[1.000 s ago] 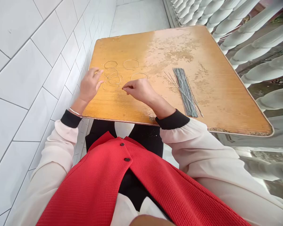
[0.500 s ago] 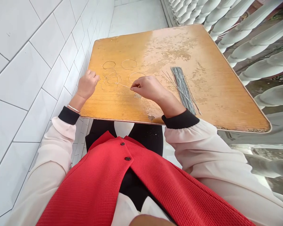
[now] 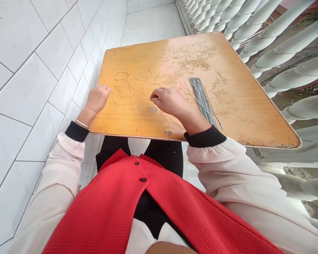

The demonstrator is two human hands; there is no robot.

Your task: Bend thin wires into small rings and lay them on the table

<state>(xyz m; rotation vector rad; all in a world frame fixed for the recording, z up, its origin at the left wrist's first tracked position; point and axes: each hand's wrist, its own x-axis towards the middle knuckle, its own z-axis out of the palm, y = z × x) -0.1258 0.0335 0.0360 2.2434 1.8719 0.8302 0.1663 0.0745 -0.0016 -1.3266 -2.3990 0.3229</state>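
My left hand [image 3: 98, 98] is closed at the left side of the table, its fingers curled together; whatever they hold is too small or hidden to make out. Across from it my right hand [image 3: 167, 100] is pinched, thumb against the fingers, palm down over the table. The thin wire seen in this pinch a moment earlier is too faint to follow now. Between the hands lie several overlapping thin wire rings [image 3: 125, 96]. Farther back are a darker ring [image 3: 121, 72] and a lighter ring [image 3: 143, 70]. Another wire ring [image 3: 151, 84] is partly covered by my right hand.
A bundle of straight grey wires [image 3: 200, 95] lies right of my right hand, with a few loose wires across it. The worn wooden table [image 3: 243, 113] has chipped patches. A white tiled wall [image 3: 42, 102] runs close on the left; a white balustrade [image 3: 275, 60] borders the right.
The view has shifted slightly. My right hand has turned a little, its pinch still closed, and the pale wire stretching left from it no longer shows. My left hand stays closed in nearly the same place.
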